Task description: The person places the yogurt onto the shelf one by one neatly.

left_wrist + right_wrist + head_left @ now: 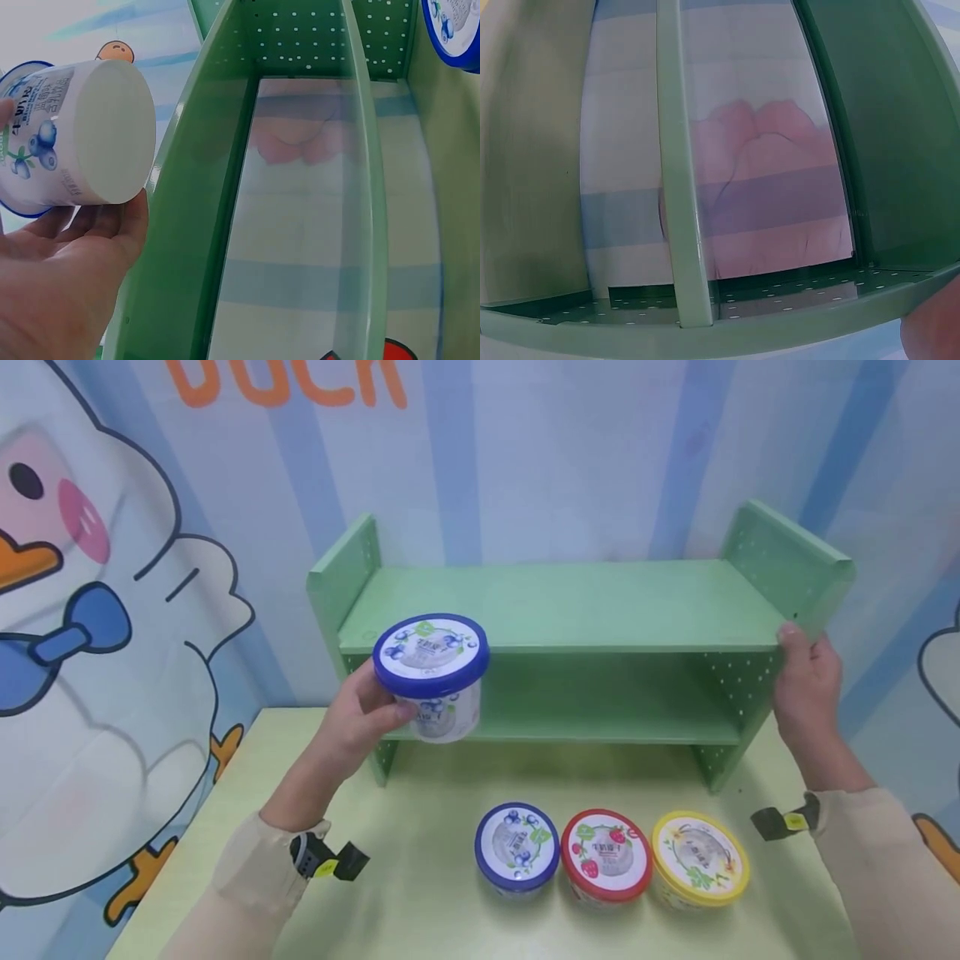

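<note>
My left hand (358, 714) grips a white tub with a blue lid and blueberry pictures (442, 714), thumb on the near side. The tub is held up in front of the left part of a green two-tier shelf (555, 606). In the left wrist view the tub's plain white base (116, 133) faces the camera, with the fingers (112, 221) under its side. My right hand (810, 693) holds the shelf's right side panel, thumb by the upper board's front corner. Only a bit of that hand (934, 326) shows in the right wrist view.
On the pale table (360, 877) before the shelf stand three lidded tubs in a row: a blue-lidded one (517, 847), a red-lidded one (606, 856) and a yellow-lidded one (700, 858). Behind is a striped blue wall sheet (540, 460) with a cartoon duck (97, 760).
</note>
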